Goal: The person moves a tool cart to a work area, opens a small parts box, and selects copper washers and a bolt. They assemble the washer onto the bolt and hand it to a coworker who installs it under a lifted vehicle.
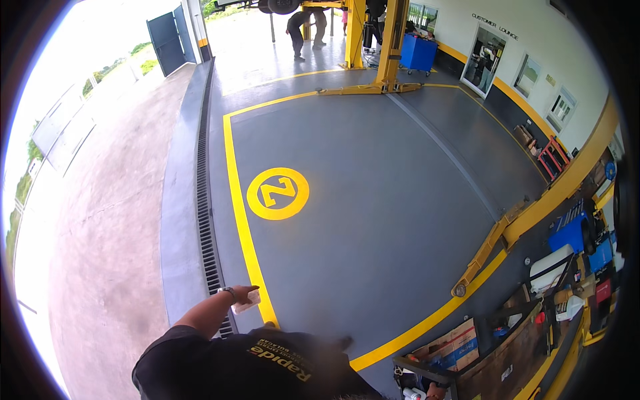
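Observation:
My left arm reaches out at lower left, a watch on its wrist. My left hand (245,293) is closed on a pale, box-like thing (247,304), whose exact kind I cannot make out. It hangs over the floor between the drain grate and the yellow line. At the bottom edge, part of my right hand (437,392) shows beside the dark metal frame of a cart (503,360). Its fingers are mostly hidden, so whether it touches the frame is unclear. A blue and brown cardboard box (453,347) lies in the cart.
A drain grate (203,173) runs along the left. Yellow lift posts (393,47) have low arms (480,257) across the grey floor. A blue tool cabinet (419,53) stands far off. Two people (297,33) work under a raised vehicle (283,5). Assorted gear crowds the right side.

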Action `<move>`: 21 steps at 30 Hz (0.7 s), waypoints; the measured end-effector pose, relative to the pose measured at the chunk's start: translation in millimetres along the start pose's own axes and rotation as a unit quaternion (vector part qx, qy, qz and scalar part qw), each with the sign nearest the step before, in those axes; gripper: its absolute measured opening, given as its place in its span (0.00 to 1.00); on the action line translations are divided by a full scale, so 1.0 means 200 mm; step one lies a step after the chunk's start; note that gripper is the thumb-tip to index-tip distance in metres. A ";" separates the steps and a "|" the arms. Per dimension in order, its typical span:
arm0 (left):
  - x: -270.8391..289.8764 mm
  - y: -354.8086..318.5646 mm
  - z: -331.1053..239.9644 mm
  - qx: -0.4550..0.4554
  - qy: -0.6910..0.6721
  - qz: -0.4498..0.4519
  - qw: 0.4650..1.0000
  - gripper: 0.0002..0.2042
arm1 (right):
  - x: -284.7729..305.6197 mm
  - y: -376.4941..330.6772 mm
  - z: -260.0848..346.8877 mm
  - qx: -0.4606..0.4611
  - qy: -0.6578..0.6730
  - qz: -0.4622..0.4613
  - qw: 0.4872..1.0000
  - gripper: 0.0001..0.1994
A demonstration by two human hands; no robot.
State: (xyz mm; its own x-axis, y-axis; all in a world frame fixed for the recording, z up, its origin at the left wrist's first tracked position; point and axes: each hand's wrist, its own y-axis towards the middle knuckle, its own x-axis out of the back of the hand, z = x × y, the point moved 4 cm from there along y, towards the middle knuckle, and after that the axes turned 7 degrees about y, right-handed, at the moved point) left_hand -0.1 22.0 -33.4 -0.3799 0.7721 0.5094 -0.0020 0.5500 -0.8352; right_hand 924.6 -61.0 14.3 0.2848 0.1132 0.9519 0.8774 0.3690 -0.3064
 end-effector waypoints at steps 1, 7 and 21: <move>-0.04 0.09 -0.06 -0.034 -0.001 -0.018 0.999 0.46 | -0.14 -0.07 -0.15 -0.021 0.004 -0.006 1.000 0.46; -0.11 0.05 0.00 -0.151 0.041 -0.090 0.984 0.41 | -0.26 -0.74 0.74 0.189 0.021 0.023 0.981 0.42; -0.44 -0.62 -1.24 -0.635 0.349 -0.116 0.679 0.14 | -0.78 -2.39 -0.14 0.203 0.033 0.109 0.973 0.17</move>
State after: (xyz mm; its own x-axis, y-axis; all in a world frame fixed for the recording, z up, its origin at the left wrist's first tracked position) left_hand 262.6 -35.8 77.3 0.0261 0.3369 0.9412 0.9813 0.1709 -0.0884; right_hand 471.9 -281.5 11.8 0.4827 0.1747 0.8582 0.5733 0.6777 -0.4604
